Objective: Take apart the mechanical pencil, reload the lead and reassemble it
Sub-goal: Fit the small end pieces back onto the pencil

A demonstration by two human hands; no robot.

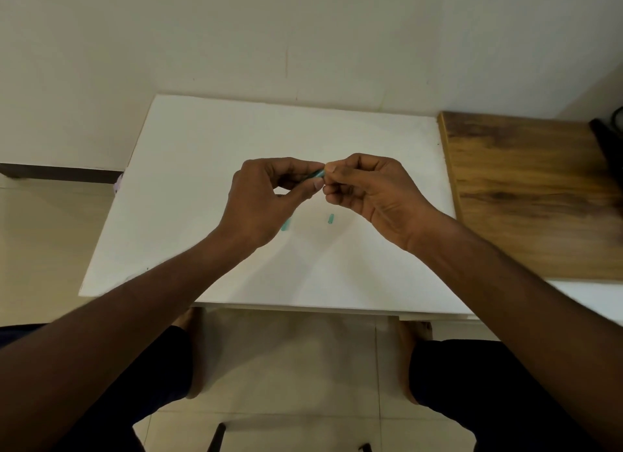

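Observation:
A teal mechanical pencil [316,174] is held above the middle of the white table [188,195]. My left hand [266,198] grips its barrel, and most of the barrel is hidden inside the fingers. My right hand [367,192] pinches the exposed end of the pencil with fingertips and thumb. What my right fingers hold there is too small to tell. A small teal cap piece [330,218] lies on the table below my right hand. Another teal part [286,224] lies partly hidden under my left wrist.
A wooden board [526,195] adjoins the table on the right, with a dark object [606,138] at its far edge. A wall stands behind the table. My knees and the tiled floor [296,360] show below the front edge.

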